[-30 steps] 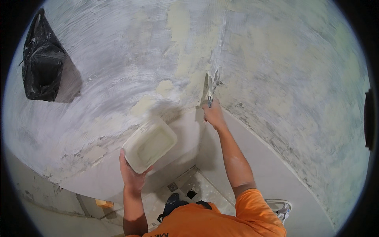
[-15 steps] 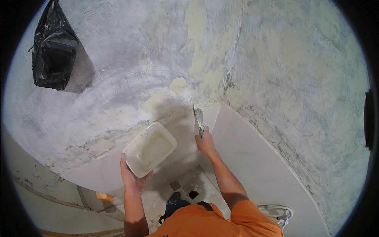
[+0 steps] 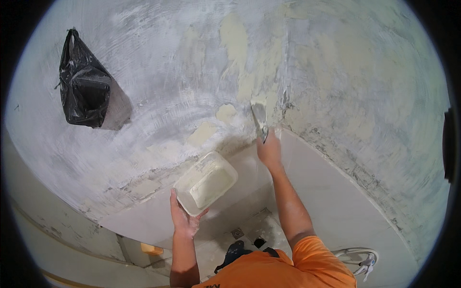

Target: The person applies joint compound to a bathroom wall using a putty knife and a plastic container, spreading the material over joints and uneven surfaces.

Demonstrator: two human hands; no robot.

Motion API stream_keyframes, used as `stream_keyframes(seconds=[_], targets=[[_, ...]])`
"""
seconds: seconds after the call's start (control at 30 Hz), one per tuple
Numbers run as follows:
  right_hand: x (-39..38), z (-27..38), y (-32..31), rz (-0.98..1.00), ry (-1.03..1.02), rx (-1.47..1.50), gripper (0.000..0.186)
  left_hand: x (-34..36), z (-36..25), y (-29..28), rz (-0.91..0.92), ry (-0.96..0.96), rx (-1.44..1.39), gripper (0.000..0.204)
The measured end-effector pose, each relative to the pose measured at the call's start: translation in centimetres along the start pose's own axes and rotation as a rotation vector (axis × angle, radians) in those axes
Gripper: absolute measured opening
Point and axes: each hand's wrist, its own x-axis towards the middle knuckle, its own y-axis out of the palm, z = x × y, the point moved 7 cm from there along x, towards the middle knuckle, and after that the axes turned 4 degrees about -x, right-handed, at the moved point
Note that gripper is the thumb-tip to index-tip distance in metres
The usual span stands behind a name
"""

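Observation:
A shallow, whitish plastic tub [image 3: 183,188] with pale putty [image 3: 213,186] inside rests tilted in my left hand [image 3: 185,217]. That hand's fingers curl around the tub's lower left end and underside. Higher up, my right hand [image 3: 270,150] is closed around the handle of a putty knife [image 3: 260,114]. Its blade points upward at the plastered wall [image 3: 163,96], just left of the inside corner and above the tile edge. Whether the blade touches the wall is hard to tell. Cream putty patches [image 3: 225,113] show on the wall left of the knife.
A black plastic bag [image 3: 86,86] hangs on the wall at the upper left. Pale tiles [image 3: 326,187] cover the lower walls. Below are a floor with a dark square hole [image 3: 260,242], a yellow-orange object [image 3: 151,248] at lower left and a white hose [image 3: 365,257] at lower right.
My right hand has moved the putty knife up from the tile edge onto the plaster beside the corner. The whole view has shifted; my left hand still holds the tub.

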Motion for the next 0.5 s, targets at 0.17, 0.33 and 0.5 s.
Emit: stream_keyframes(seconds=[0.17,0.33,0.5], targets=[[-6.5,-3.3,4.6,0.185,0.104,-0.014,0.038,-0.9,-0.7,0.3,-0.067,0.063,-0.079,0.073],[-11.7,-4.7,5.9,0.295,0.104,0.001,0.04,-1.0,-1.1,-0.2,-0.095,0.141,-0.084,0.073],[-8.3,-2.0,0.3,0.304,0.059,0.01,0.033,-1.2,-1.9,-0.6,-0.129,0.194,-0.032,0.074]])
